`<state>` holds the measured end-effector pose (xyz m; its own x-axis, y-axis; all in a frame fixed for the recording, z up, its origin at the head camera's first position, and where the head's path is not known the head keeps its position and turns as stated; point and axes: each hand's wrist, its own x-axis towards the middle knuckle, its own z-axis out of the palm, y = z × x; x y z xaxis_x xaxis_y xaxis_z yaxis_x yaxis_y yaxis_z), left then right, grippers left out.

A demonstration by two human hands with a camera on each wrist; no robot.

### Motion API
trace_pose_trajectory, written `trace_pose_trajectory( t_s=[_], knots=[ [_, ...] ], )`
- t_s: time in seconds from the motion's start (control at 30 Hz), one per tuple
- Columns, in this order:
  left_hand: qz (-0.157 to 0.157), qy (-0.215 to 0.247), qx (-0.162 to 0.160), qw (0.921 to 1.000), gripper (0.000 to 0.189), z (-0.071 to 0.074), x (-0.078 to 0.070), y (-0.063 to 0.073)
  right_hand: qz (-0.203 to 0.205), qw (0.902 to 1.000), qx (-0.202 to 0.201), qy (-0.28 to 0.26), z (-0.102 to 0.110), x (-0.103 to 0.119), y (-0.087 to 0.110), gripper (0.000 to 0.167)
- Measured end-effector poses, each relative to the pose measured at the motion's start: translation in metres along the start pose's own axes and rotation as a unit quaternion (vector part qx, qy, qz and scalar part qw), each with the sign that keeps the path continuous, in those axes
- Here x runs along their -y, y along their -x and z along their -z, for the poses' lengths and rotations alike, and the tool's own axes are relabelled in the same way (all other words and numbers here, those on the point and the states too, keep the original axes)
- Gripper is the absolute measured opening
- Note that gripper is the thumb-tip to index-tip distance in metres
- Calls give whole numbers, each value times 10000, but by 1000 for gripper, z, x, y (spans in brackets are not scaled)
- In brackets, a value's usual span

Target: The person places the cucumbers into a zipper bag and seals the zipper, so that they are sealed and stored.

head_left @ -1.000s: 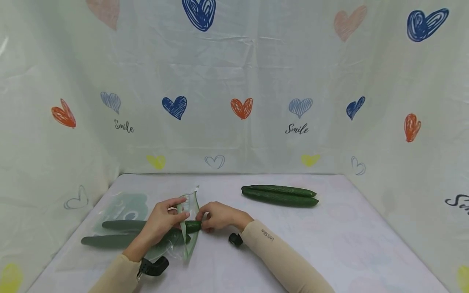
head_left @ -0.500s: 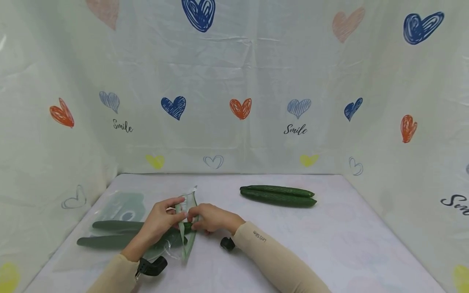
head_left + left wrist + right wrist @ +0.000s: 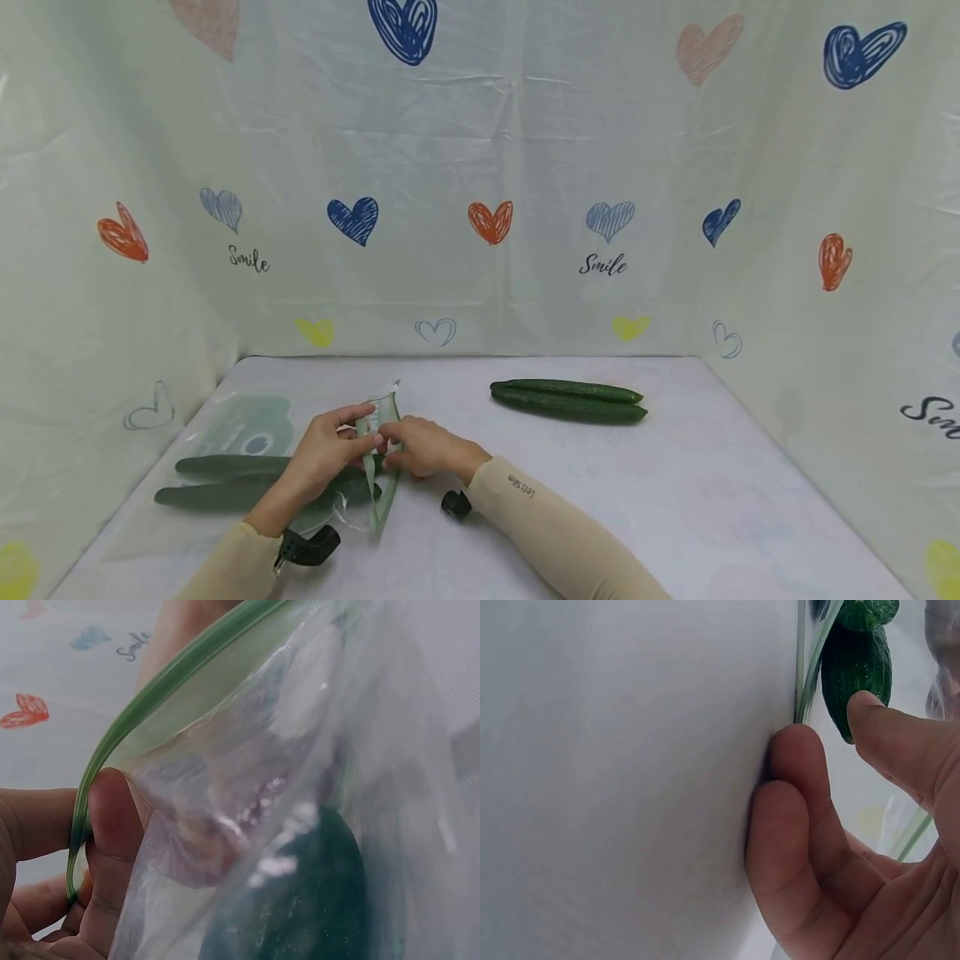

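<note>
A clear zip bag [image 3: 386, 500] with a green-edged mouth lies at the left of the table, its opening facing right. Inside it are two cucumbers [image 3: 217, 497], side by side. My left hand [image 3: 318, 454] pinches the edge of the bag's mouth between thumb and fingers, holding it up. At the opening is my right hand [image 3: 431, 447], with one digit's tip against the end of a cucumber [image 3: 859, 671] in the right wrist view. Its other fingers [image 3: 780, 832] are bent lightly, down by the tabletop. Seen through the plastic, a cucumber [image 3: 292, 900] looks blurred.
Two more cucumbers [image 3: 567, 402] lie together at the back, right of centre. A pale teal patch [image 3: 255, 421] shows on the clear plastic at the left. A white hanging with hearts [image 3: 491, 222] stands behind the table [image 3: 637, 492].
My right hand has moved left to the bag's mouth, and the cucumber it touches has slid left, deeper into the bag. My left hand keeps its hold on the edge.
</note>
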<state>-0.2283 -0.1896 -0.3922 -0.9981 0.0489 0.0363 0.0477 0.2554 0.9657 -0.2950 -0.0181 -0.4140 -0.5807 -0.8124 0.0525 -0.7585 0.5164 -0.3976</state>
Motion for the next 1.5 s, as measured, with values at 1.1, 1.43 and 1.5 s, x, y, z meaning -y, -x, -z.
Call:
trace_pose_trajectory(
  t_s=[1.1, 1.43, 1.5],
  knots=[
    [96, -104, -115, 9998, 55, -2, -2, 1, -536, 9962, -416, -554, 32, -46, 65, 25],
    [109, -126, -84, 9998, 58, 0, 2, 0, -1241, 9861, -1090, -169, 66, -86, 132, 32],
    [124, -104, -56, 9999, 59, 0, 3, 1, -1346, 9834, -1219, -41, 70, -93, 142, 32]
  ],
)
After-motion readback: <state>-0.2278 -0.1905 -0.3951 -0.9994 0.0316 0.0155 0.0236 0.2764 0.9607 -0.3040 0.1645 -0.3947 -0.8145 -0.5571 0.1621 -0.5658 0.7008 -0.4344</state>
